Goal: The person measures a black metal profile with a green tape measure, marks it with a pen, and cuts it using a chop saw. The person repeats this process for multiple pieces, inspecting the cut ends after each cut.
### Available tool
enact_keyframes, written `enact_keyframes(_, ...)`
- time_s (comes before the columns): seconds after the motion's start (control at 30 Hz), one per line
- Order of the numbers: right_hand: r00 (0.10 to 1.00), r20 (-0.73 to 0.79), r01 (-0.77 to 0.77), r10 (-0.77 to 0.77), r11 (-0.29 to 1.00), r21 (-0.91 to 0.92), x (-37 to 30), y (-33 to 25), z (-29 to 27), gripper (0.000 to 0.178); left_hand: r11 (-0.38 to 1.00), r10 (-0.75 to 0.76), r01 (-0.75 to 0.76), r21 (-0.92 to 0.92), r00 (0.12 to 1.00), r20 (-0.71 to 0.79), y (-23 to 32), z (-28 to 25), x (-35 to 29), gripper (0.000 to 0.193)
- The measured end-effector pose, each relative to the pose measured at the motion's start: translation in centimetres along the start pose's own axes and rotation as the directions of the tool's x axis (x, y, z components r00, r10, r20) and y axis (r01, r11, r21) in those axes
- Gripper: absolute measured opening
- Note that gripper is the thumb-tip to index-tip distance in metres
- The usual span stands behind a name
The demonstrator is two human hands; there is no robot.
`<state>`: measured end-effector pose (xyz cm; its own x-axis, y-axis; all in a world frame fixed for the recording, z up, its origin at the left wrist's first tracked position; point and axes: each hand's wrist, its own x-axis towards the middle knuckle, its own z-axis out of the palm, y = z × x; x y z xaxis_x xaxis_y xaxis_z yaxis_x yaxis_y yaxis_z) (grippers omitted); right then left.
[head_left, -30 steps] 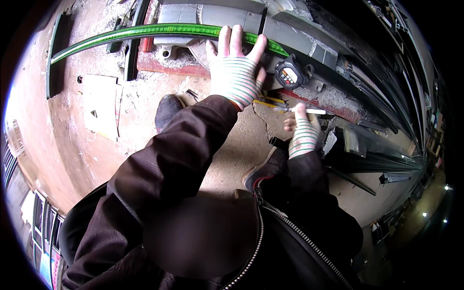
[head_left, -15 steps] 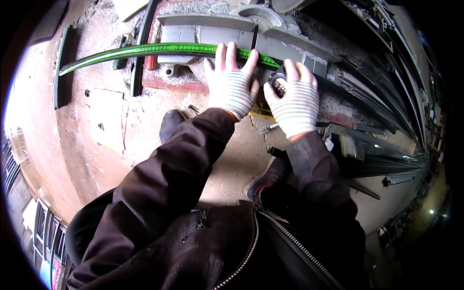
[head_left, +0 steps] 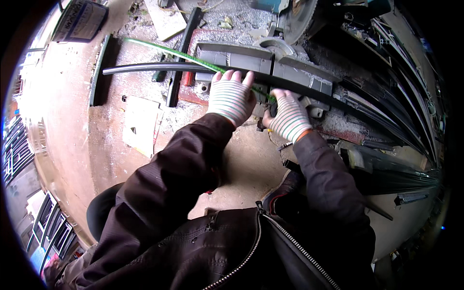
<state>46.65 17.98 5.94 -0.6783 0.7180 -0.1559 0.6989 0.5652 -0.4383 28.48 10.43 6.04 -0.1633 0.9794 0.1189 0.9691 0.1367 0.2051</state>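
A tape measure's green blade [head_left: 169, 51] is drawn out to the upper left, slanting across a long dark metal profile [head_left: 145, 67]. The profile lies over the grey base of a cutting machine [head_left: 237, 59]. My left hand [head_left: 231, 99], in a striped white glove, is curled on the blade beside the profile's near edge. Close to its right, my right hand [head_left: 289, 113], gloved alike, is closed at the blade's near end. The tape's case is mostly hidden by that hand.
A round saw blade [head_left: 300, 24] stands beyond the machine base. Long dark profiles [head_left: 396, 87] are stacked at the right, with a plastic-wrapped bundle [head_left: 386, 169] below them. Short bars [head_left: 100, 72] lie at the left, near a bucket [head_left: 79, 21]. Flat white sheets [head_left: 141, 125] lie on the floor.
The tape blade has come off the profile's top and now slants away from it. Both hands have moved nearer to me, off the profile, and the view has shifted.
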Motion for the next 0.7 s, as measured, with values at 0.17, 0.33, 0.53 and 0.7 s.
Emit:
enact_keyframes(0.17,0.993,0.103,0.027,-0.049,0.978,0.207,-3.0,-2.3,2.0,0.061,0.967,0.138,-0.21,0.147,0.91,0.392,-3.8,-5.5,-1.4,0.031)
enact_keyframes(0.33,0.951,0.304,0.011,-0.064,0.985,0.17,-6.9,-3.4,4.7,0.061,0.964,0.197,-0.264,0.029,0.783,0.59,-8.9,-9.7,-3.5,0.026)
enact_keyframes(0.53,0.922,0.387,-0.014,-0.026,0.995,0.099,-10.0,-1.1,10.0,0.064,0.998,-0.052,0.024,0.052,0.763,0.644,-15.9,-13.3,-6.9,0.033)
enact_keyframes(0.7,0.956,0.294,0.008,-0.02,0.999,0.04,-10.6,1.5,12.1,0.069,0.853,-0.392,0.519,-0.062,0.713,0.581,-22.4,-8.6,-6.8,0.05)
